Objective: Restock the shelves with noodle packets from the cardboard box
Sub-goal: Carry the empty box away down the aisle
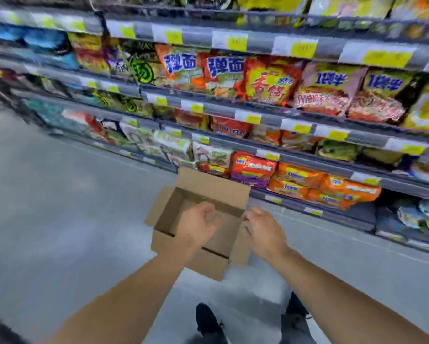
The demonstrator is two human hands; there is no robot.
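Two hands, left (199, 225) and right (264, 229), loosely spread, seemingly empty, over cardboard box (183, 247).

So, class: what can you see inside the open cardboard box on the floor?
Only bare brown walls and a patch of bottom show inside the cardboard box; no packets are visible. The left hand hovers over the opening and covers the middle and right of the bottom, so anything there is hidden.
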